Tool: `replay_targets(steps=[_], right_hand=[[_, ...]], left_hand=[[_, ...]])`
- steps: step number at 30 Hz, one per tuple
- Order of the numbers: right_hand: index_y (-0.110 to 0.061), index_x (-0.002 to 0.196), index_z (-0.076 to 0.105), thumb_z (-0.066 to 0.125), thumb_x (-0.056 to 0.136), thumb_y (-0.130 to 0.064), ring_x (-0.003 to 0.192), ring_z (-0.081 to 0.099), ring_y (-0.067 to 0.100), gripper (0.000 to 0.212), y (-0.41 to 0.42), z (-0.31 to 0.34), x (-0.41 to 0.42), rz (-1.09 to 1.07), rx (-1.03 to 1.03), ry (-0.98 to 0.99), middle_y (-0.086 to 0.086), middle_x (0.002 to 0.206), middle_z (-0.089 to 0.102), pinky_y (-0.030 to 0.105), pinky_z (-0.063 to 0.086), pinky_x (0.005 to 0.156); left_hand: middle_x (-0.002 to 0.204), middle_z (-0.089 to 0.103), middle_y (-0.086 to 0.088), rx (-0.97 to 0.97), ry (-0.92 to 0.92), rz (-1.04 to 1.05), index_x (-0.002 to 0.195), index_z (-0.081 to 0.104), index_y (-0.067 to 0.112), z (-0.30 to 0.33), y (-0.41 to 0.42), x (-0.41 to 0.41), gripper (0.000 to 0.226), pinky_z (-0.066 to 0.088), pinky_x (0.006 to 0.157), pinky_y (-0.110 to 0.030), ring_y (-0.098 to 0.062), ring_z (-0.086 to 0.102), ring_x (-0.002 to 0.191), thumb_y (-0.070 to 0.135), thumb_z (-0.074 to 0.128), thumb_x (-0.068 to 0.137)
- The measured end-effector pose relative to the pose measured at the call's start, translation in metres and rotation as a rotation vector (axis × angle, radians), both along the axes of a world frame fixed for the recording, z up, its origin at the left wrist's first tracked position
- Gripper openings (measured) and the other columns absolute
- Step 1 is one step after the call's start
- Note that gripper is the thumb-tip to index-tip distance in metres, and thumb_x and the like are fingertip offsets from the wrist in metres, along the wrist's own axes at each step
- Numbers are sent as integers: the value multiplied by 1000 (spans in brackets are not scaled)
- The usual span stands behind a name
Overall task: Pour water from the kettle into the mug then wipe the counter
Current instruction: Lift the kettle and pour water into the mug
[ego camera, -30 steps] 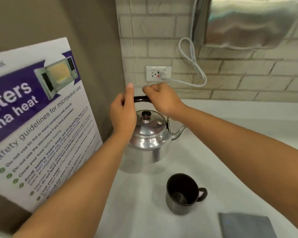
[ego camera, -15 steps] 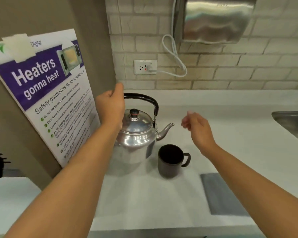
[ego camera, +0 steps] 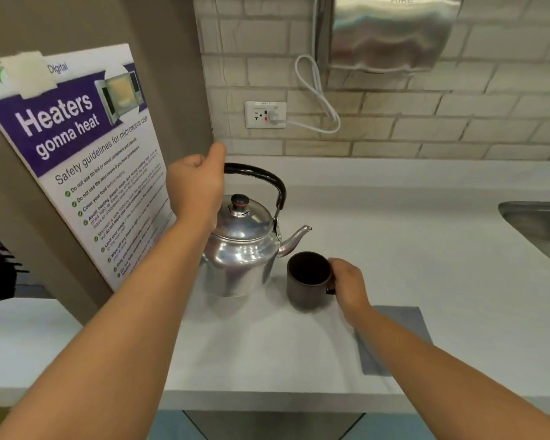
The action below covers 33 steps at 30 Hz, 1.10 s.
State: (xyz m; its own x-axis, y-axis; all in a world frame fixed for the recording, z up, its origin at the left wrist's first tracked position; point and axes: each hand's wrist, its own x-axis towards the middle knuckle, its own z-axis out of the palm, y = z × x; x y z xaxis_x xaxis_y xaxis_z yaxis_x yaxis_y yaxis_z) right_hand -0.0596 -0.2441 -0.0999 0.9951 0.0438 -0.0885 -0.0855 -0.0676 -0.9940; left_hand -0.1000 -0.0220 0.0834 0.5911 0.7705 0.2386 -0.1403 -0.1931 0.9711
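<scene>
A shiny metal kettle (ego camera: 240, 249) with a black arched handle stands on the pale counter (ego camera: 426, 249), spout pointing right. My left hand (ego camera: 196, 188) is closed around the left end of that handle. Just right of the kettle, under the spout tip, stands a dark mug (ego camera: 307, 281). My right hand (ego camera: 348, 287) grips the mug at its handle side. A grey cloth (ego camera: 404, 322) lies flat on the counter right of the mug, partly under my right forearm.
A microwave safety poster (ego camera: 77, 160) leans on the wall panel to the left. A steel sink (ego camera: 540, 227) is at the right edge. A wall outlet (ego camera: 265, 114) with a white cord and a steel dispenser (ego camera: 391, 33) are on the brick wall.
My right hand left the kettle handle, dropped down and took hold of the mug. My left hand stays on the kettle handle. The view pulled back and lower.
</scene>
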Motion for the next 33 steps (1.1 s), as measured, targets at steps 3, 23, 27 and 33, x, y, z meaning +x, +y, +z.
replay_targets(steps=[3,23,27,33], right_hand=[[-10,64,46,46,86,-18,54,34,14,24,-11,-3,7,-8,-13,-52,2,57,37,31,32,54],[-13,57,35,44,91,-13,57,31,15,34,-21,-4,19,114,1,-129,1,57,32,29,28,54],[-11,58,34,44,90,-12,58,30,16,34,-21,-3,18,122,-4,-131,3,58,31,28,27,50],[-7,58,33,42,89,-12,61,29,19,33,-22,-2,20,141,-38,-130,8,62,31,31,27,55]], left_hand=[[37,16,9,57,30,36,34,27,19,-7,-4,-3,44,17,49,-29,-13,15,44,35,56,62],[41,24,6,511,184,35,41,31,16,-11,-36,11,36,26,47,-24,-15,24,42,29,56,63],[39,24,6,572,192,15,40,30,16,-1,-41,12,36,24,45,-22,-15,24,41,27,56,63],[41,29,5,662,236,7,43,33,14,13,-44,13,33,29,46,-22,-17,30,42,26,56,63]])
